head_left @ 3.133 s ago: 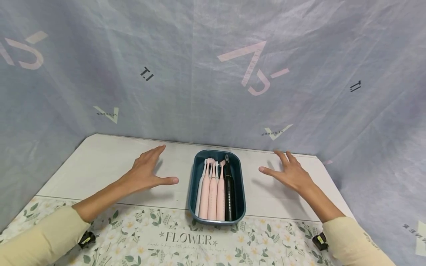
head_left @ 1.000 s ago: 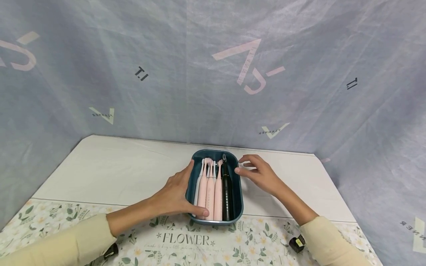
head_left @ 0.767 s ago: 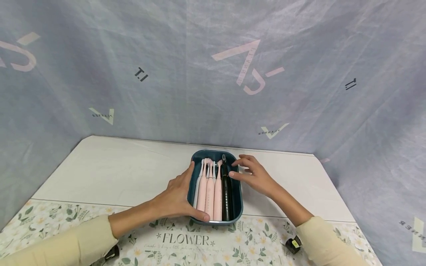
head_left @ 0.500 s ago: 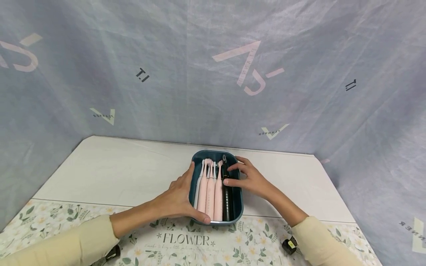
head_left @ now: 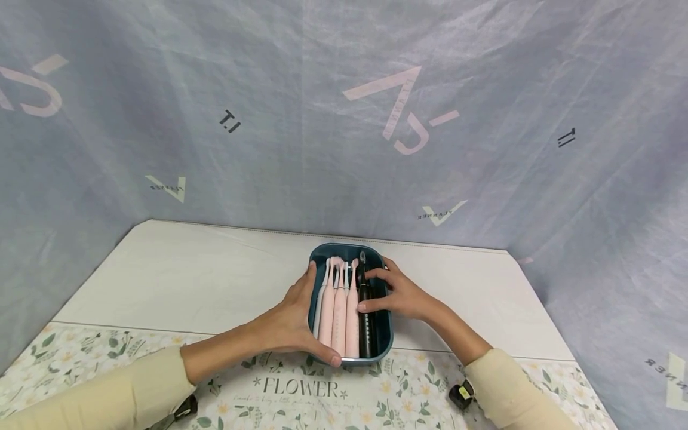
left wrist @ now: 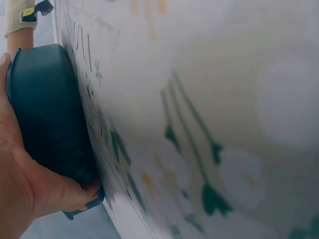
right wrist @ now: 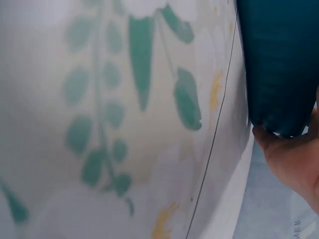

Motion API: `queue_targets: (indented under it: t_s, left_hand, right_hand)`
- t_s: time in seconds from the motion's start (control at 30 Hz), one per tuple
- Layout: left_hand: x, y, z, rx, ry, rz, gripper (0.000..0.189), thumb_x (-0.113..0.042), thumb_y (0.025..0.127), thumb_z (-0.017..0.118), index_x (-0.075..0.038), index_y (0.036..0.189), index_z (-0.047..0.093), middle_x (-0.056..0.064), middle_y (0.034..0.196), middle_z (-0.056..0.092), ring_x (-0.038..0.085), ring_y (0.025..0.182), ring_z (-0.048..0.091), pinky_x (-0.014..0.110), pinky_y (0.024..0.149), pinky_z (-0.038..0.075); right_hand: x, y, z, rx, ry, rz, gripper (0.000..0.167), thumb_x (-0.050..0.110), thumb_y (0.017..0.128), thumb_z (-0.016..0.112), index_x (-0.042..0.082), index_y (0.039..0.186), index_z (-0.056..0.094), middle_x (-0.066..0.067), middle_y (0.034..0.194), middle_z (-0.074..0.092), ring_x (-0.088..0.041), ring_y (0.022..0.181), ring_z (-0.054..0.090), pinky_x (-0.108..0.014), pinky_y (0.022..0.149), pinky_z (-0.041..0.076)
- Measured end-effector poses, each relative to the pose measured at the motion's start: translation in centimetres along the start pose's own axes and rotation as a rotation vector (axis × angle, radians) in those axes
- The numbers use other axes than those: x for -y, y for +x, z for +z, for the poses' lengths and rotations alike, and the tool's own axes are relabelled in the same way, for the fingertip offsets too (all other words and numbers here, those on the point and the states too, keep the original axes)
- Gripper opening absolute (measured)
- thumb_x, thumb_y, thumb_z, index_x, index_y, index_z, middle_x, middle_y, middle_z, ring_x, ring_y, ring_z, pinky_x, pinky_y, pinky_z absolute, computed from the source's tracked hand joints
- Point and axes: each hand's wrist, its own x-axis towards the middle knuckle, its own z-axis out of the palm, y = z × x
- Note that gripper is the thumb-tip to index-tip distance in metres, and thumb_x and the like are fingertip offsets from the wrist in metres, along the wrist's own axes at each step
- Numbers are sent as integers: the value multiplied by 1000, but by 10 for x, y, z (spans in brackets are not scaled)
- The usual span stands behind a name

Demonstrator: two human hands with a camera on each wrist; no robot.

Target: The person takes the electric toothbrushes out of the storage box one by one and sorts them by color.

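A dark blue bin [head_left: 352, 361] holds several electric toothbrushes lying side by side, heads toward the back. Most are pink [head_left: 340, 316] or white; a black electric toothbrush [head_left: 366, 337] lies along the right side. My left hand [head_left: 287, 325] holds the bin from the left, its thumb on the near rim; in the left wrist view the fingers bend round the bin's outer wall [left wrist: 50, 109]. My right hand [head_left: 400, 295] reaches over the right rim, thumb and index finger at the black toothbrush's upper handle. In the right wrist view, other fingers touch the bin's outside [right wrist: 281, 59].
The bin stands on a white mat [head_left: 226, 269] whose front part has a flower print [head_left: 301, 385]. A grey-blue cloth [head_left: 301, 149] hangs behind and at both sides. Each forearm carries a small black device [head_left: 460, 395] near the sleeve cuff.
Both hands have come in from either side to the bin. The left hand has settled on its left side and near rim; the right has moved over the right rim onto the black toothbrush.
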Motion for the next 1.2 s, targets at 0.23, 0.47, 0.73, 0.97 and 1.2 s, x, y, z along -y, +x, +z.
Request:
queue_targets:
  t_s: [0.23, 0.47, 0.73, 0.97, 1.2]
  left_hand:
    - [-1, 0, 0, 6, 5, -17, 182, -71, 63, 105, -18, 179, -24, 23, 190, -10, 52, 176, 8, 75, 128, 38]
    - [-1, 1, 0, 6, -3, -31, 182, -71, 62, 106, -17, 180, -22, 24, 190, -10, 51, 176, 10, 75, 128, 39]
    - [-1, 2, 0, -5, -35, -12, 183, -65, 61, 108, -14, 180, -22, 25, 189, -10, 52, 175, 8, 77, 129, 36]
    - [-1, 1, 2, -3, -58, -16, 184, -65, 60, 109, -16, 179, -23, 23, 189, -11, 51, 176, 6, 77, 130, 35]
    - [-3, -1, 1, 3, -58, -56, 184, -69, 60, 108, -22, 180, -23, 20, 190, -13, 51, 176, 6, 78, 129, 35]
  right_hand:
    - [0, 1, 0, 35, 79, 11, 77, 47, 91, 93, 10, 152, 63, -25, 189, -6, -55, 175, 3, -80, 131, 28]
    - [1, 1, 2, 57, 117, 33, 78, 46, 94, 92, 10, 154, 58, -24, 189, -12, -56, 175, -1, -82, 130, 27]
    - [1, -2, 0, 60, 147, 44, 74, 44, 95, 91, 13, 153, 58, -20, 190, -12, -53, 176, -1, -81, 131, 27]
    - [1, -5, -1, 48, 161, 39, 72, 42, 96, 90, 12, 153, 58, -20, 190, -8, -53, 176, 2, -81, 131, 28]
    - [2, -3, -4, -9, 187, 15, 74, 39, 95, 91, 14, 157, 58, -16, 191, 1, -50, 176, 11, -77, 133, 28]
